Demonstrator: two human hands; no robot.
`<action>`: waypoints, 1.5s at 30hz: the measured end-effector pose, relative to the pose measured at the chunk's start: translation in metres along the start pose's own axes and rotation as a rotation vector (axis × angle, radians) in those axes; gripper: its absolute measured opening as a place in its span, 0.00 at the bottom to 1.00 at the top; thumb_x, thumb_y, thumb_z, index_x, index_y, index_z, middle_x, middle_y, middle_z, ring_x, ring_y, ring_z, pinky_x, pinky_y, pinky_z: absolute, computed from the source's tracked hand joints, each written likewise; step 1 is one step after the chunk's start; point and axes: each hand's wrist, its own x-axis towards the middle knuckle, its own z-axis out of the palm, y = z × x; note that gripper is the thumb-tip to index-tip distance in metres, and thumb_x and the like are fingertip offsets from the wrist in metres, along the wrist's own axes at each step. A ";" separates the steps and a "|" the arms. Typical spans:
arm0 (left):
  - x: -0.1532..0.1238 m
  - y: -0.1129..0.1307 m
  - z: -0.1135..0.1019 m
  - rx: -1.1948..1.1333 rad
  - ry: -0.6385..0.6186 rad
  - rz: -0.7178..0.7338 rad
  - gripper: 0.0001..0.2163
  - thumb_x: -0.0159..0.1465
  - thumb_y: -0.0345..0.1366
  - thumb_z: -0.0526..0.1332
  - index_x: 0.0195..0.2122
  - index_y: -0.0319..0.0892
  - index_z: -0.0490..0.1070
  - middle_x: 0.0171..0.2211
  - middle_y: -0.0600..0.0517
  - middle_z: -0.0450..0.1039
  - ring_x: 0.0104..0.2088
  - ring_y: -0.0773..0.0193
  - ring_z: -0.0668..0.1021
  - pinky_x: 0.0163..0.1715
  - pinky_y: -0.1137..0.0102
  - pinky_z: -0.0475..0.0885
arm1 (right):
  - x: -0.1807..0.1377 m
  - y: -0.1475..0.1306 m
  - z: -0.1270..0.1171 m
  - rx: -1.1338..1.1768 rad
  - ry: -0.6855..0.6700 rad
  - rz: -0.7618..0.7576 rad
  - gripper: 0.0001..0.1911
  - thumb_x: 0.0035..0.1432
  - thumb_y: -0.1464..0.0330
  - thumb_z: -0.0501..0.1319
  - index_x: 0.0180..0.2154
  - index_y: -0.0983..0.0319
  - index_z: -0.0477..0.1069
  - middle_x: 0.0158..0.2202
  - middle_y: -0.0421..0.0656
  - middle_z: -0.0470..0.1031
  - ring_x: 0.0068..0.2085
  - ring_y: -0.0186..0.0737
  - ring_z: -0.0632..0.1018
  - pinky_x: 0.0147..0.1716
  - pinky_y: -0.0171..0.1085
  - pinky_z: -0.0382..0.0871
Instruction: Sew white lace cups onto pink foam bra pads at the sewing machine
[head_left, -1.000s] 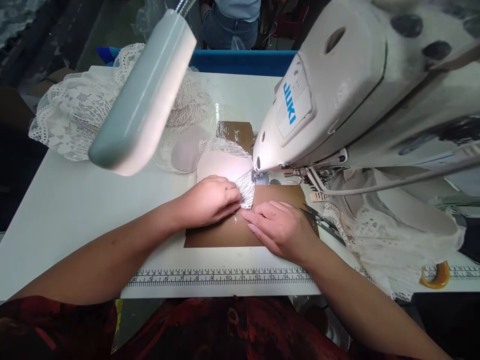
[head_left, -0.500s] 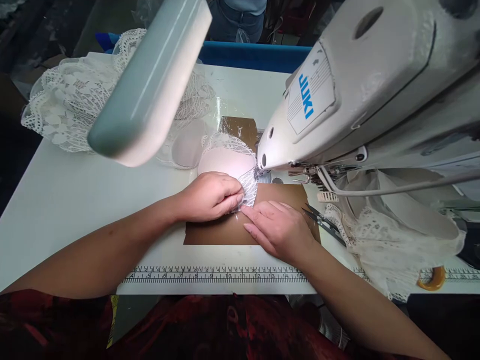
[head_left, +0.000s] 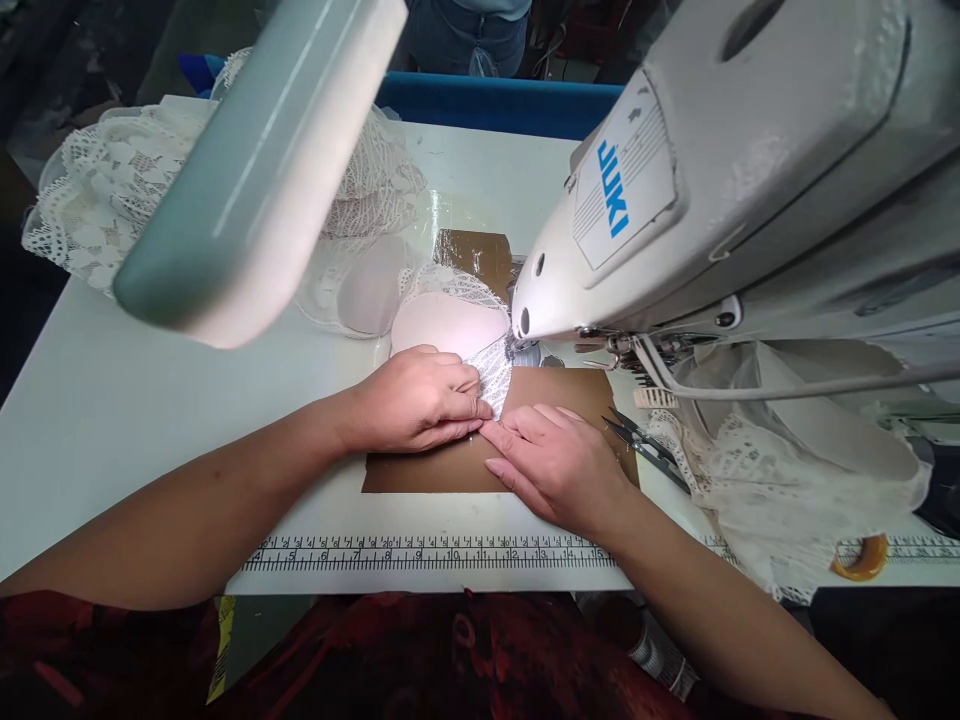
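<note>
Lace-edged cup lay on the worktop, its right side close up against the head of a sewing machine. The left hand was curled over the near lace, seeming to pinch its edge; the right hand rested on a brown sheet, forefinger at the same corner, thumb apart, though whether it gripped any cloth could not be told. Good handling seemed to call for lace held flat and lightly taut, without dragging the cup, and fingertips well clear of the machine's working end. The cup's long axis ran roughly left to right, rounded end left, narrower end pointing at the machine, while the near lace slanted back toward the hands.
</note>
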 end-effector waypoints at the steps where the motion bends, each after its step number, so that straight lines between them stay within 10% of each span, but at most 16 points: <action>1: 0.000 0.000 0.000 0.017 -0.002 0.008 0.13 0.67 0.39 0.52 0.44 0.46 0.75 0.34 0.50 0.74 0.34 0.63 0.74 0.33 0.66 0.64 | 0.000 0.000 0.000 0.003 -0.007 -0.001 0.15 0.63 0.64 0.53 0.45 0.64 0.72 0.31 0.44 0.72 0.32 0.41 0.66 0.31 0.39 0.56; 25: 0.003 0.005 -0.004 0.058 -0.030 -0.001 0.15 0.68 0.41 0.51 0.42 0.46 0.76 0.27 0.50 0.71 0.30 0.63 0.72 0.31 0.67 0.64 | -0.003 0.007 0.000 -0.138 0.169 -0.016 0.11 0.61 0.72 0.55 0.40 0.64 0.75 0.27 0.42 0.73 0.30 0.37 0.67 0.30 0.38 0.57; 35: 0.013 0.004 -0.003 0.101 0.030 -0.087 0.16 0.68 0.36 0.51 0.51 0.35 0.70 0.52 0.42 0.71 0.46 0.56 0.73 0.45 0.64 0.72 | -0.003 0.009 0.002 -0.099 0.213 0.001 0.10 0.61 0.72 0.54 0.35 0.64 0.74 0.26 0.41 0.71 0.30 0.37 0.65 0.29 0.37 0.56; 45: 0.019 0.008 -0.001 0.223 -0.028 -0.077 0.17 0.68 0.36 0.50 0.51 0.33 0.70 0.54 0.41 0.69 0.43 0.55 0.73 0.42 0.63 0.72 | -0.004 0.012 0.004 -0.041 0.200 0.021 0.12 0.58 0.75 0.52 0.37 0.65 0.74 0.27 0.44 0.71 0.32 0.39 0.65 0.30 0.38 0.58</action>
